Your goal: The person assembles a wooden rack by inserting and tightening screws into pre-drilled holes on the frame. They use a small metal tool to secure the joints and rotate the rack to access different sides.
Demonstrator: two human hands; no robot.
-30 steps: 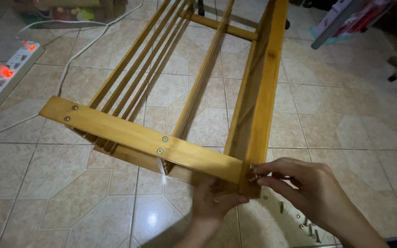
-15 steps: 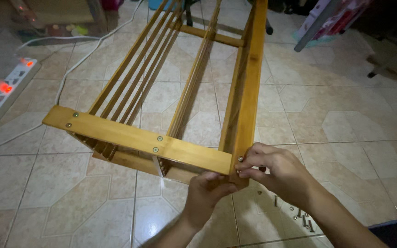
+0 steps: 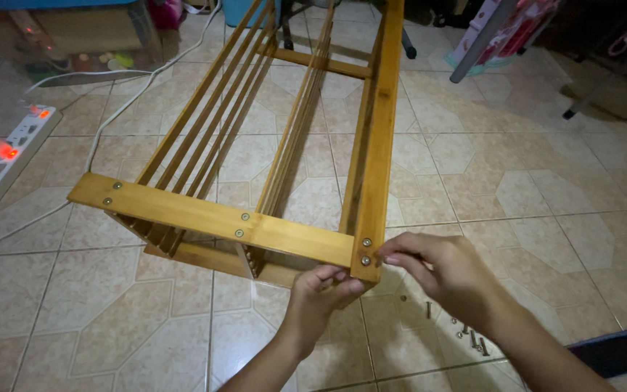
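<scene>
Left hand (image 3: 321, 290) clenched the wooden rack (image 3: 284, 232) corner from beneath; right hand (image 3: 437, 268) pinched a screw (image 3: 366, 259) above that grip.

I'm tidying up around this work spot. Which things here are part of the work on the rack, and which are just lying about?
In use:
wooden rack
left hand
right hand
loose screws

Lying about:
power strip
white cable
plastic box

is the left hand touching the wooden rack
Touching. The head view shows the left hand gripping the underside of the wooden rack at its near corner, fingers curled against the wood with no gap. The right hand pinches at the same corner.
</scene>
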